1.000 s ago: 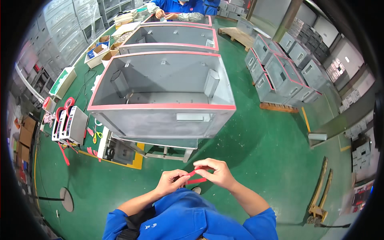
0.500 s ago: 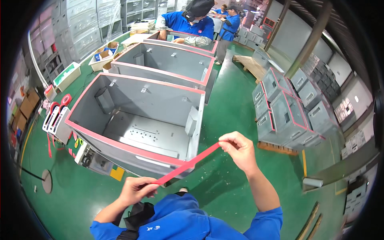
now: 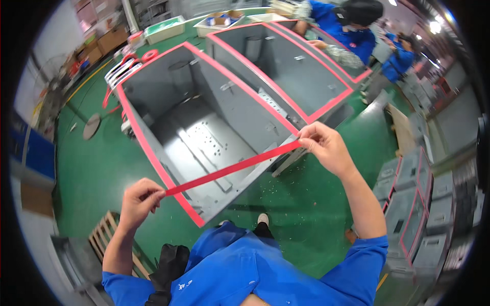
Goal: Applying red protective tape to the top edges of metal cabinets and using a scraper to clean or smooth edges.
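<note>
A strip of red tape (image 3: 232, 168) is stretched taut between my two hands. My left hand (image 3: 139, 202) pinches its left end, just outside the near-left rim of a grey metal box (image 3: 240, 191). The other end is pinched in my right hand (image 3: 324, 148), close to the box's right corner. The strip crosses above the box's open top, slanting up to the right. Red tape covers three of the box's rim edges; the edge nearest me shows bare grey metal. Inside, the floor plate has several small holes.
Beyond stands a second grey box (image 3: 286, 71) with a red-taped rim, and a co-worker (image 3: 352, 35) leans over another. Tape dispensers (image 3: 122, 71) sit at the box's left. Stacked grey boxes (image 3: 408, 204) are on the right, a wooden pallet (image 3: 109, 232) at lower left.
My view has turned, so the boxes appear rotated. Both hands have moved the taut tape from beside the box's front right corner to over its open top, with the hands farther apart.
</note>
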`<act>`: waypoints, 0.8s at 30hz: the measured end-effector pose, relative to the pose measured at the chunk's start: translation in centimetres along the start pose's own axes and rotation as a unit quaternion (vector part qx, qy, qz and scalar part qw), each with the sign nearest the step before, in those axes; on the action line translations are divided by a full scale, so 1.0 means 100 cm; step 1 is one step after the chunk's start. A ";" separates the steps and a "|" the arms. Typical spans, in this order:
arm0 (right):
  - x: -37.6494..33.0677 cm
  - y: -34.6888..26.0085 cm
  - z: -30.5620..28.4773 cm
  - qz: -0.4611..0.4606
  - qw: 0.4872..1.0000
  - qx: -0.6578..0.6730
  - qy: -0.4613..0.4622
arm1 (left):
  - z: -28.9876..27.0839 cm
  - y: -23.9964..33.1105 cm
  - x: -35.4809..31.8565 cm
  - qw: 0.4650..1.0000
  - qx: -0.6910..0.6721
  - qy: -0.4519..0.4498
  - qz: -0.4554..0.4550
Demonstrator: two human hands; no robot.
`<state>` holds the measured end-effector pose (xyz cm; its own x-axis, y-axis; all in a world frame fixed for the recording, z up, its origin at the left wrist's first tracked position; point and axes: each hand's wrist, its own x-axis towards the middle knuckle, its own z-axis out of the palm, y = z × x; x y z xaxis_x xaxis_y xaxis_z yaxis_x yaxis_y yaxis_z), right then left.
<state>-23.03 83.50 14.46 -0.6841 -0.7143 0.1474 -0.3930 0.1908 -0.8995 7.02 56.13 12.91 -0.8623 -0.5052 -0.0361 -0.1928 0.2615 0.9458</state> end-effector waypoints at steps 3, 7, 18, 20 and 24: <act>0.035 0.005 -0.016 0.029 0.994 0.001 -0.106 | 0.028 0.014 -0.018 0.990 -0.081 0.087 -0.073; 0.068 0.028 -0.032 0.033 0.978 0.009 -0.206 | 0.062 0.022 -0.034 0.970 -0.139 0.148 -0.133; 0.114 0.037 -0.039 -0.022 0.907 -0.165 -0.387 | 0.096 0.028 -0.047 0.950 -0.115 0.198 -0.215; 0.118 0.037 -0.039 -0.029 0.893 -0.180 -0.412 | 0.098 0.028 -0.048 0.949 -0.102 0.193 -0.226; 0.126 0.037 -0.038 -0.040 0.872 -0.192 -0.448 | 0.102 0.031 -0.050 0.949 -0.067 0.193 -0.241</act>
<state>-35.42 77.82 14.58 0.0407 -0.9423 -0.3323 -0.7120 0.2060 -0.6713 5.93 67.83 12.76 -0.4493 -0.8095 -0.3780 -0.4373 -0.1697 0.8832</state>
